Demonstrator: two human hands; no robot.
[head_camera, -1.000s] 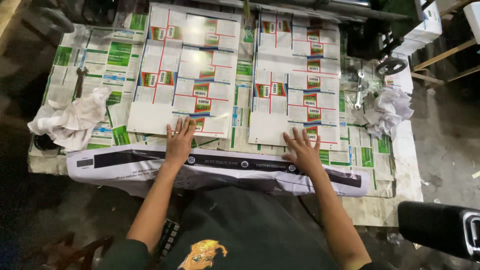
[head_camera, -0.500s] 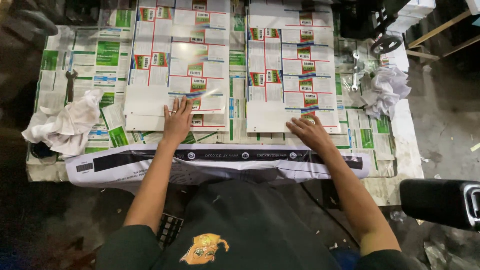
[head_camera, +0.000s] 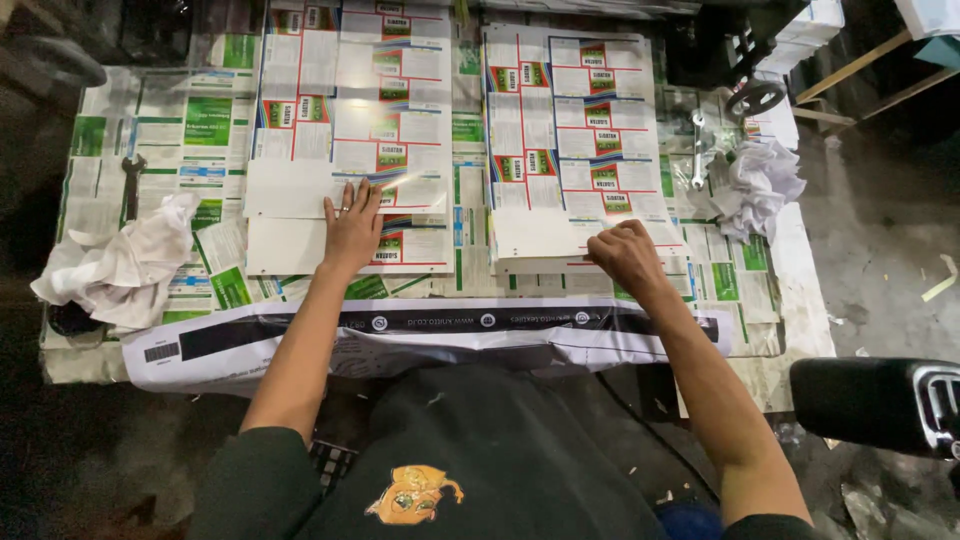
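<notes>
The surface (head_camera: 800, 300) was papered over with green-and-white printed sheets, in a dim workshop. On it lay two stacks of printed sheets side by side. The left hand (head_camera: 352, 225) lay flat on the near end of the left stack (head_camera: 350, 120), fingers spread wide, gripping nothing. The right hand (head_camera: 625, 255) rested at the near edge of the right stack (head_camera: 575, 130), fingers curled under; whether they pinched a sheet could not be told. A black-and-white band (head_camera: 450, 330) ran along the surface's near edge, under both forearms. A white rag (head_camera: 125, 265) lay left of the stacks beside a dark spanner (head_camera: 130, 180). Crumpled paper (head_camera: 760, 185) and a bright wrench (head_camera: 697, 150) lay right, with a small wheel (head_camera: 755, 98) beyond.
</notes>
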